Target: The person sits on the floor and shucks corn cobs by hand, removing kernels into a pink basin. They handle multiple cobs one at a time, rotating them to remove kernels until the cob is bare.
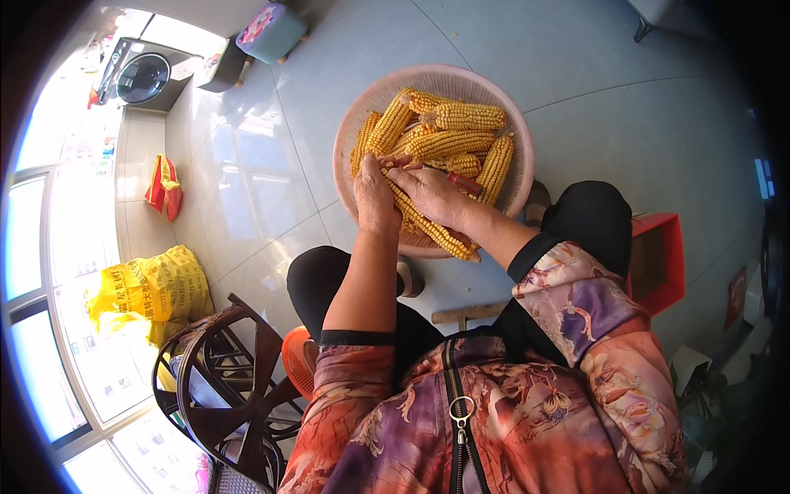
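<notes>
My left hand (378, 194) and my right hand (429, 192) are close together over the near part of a round pink plastic basket (526, 148). Both hold one dried yellow corn cob (435, 228), which slants from my fingertips down to the right, its end over the basket's near rim. Several more corn cobs (460, 143) lie piled in the basket. Beside my right hand, among the cobs, is a red object (464, 183), partly hidden, its kind unclear. My fingertips are partly hidden behind the hands.
The basket is between my feet on a grey tiled floor (296, 142). A red open box (657, 262) stands at the right. On the left are a dark woven chair (216, 395), an orange plastic basket (299, 361) and a yellow sack (157, 287). Small stools (271, 34) stand further off.
</notes>
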Demonstrator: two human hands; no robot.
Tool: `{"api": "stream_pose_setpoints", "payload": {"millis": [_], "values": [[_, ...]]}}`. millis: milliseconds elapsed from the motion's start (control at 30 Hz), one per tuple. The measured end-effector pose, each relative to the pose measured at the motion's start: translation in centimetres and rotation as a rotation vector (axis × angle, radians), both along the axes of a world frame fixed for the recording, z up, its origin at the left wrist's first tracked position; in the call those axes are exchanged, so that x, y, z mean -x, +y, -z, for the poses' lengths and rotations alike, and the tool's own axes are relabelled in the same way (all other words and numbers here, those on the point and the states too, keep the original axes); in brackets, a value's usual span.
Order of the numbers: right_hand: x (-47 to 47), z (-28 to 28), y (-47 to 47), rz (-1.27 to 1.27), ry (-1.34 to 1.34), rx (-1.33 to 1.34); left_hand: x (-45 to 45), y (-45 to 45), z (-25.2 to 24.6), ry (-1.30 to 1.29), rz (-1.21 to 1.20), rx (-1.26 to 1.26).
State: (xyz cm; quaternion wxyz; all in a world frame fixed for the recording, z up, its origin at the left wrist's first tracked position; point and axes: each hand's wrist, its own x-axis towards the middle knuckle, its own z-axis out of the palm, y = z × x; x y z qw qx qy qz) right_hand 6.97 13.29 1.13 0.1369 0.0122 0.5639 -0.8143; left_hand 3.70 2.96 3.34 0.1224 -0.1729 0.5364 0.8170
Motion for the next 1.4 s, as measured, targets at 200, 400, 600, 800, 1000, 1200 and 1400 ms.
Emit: {"api": "stream_pose_setpoints", "payload": {"millis": [200,400,600,800,1000,1200,1400], "values": [[-0.1,-1.9,-0.2,0.048,-0.058,-0.057,-0.4,-0.3,0.8,-0.038,0.05,-0.051],[0.6,-0.2,0.0,0.021,-0.068,-0.302,-0.7,-0.6,0.4,-0.057,0.123,-0.001],[0.5,-1.5,-0.6,0.025,-0.226,-0.25,-1.0,-0.6,-0.7,-0.057,-0.016,-0.004],[0.8,-0.7,0.8,0.052,-0.223,-0.205,0.2,-2.1,-0.6,-0.012,-0.107,-0.118],[-1.4,-5.9,2.2,-0.266,0.082,-0.559,0.0,-2.4,-1.4,-0.009,-0.137,-0.25],[-1.9,-3.4,1.6,-0.264,0.023,-0.44,0.6,-1.8,-1.2,-0.094,-0.159,-0.249],[-2.7,-6.9,2.1,-0.394,-0.35,-0.184,0.4,-2.2,-0.8,-0.069,-0.152,-0.401]]}}
